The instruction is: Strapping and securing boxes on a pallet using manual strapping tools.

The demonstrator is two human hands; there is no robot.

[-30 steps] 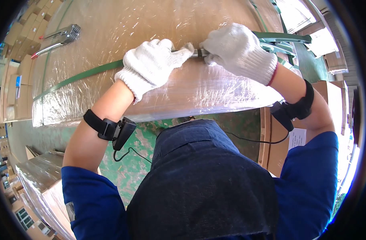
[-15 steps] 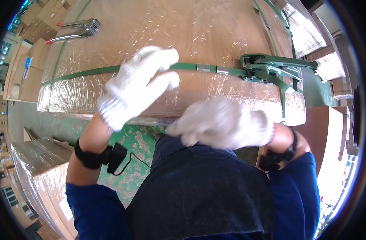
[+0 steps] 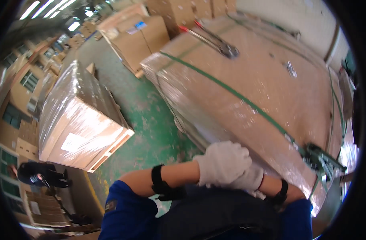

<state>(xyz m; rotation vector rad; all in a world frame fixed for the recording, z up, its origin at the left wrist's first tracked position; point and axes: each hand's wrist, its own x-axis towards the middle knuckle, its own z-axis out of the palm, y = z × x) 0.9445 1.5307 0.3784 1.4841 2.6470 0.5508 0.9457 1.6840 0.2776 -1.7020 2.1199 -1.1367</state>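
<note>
One large film-wrapped crate (image 3: 267, 84) fills the upper right of the frame, a green strap (image 3: 227, 90) running diagonally across its top. Smaller wrapped crate (image 3: 81, 120) sits left on the green floor (image 3: 151, 120). Strapping tool (image 3: 321, 160) hangs on the strap at lower right. Left hand (image 3: 223, 162), gloved white, lies over the right hand (image 3: 249, 180), pressed together low centre, just beside the crate edge, holding nothing visible.
</note>
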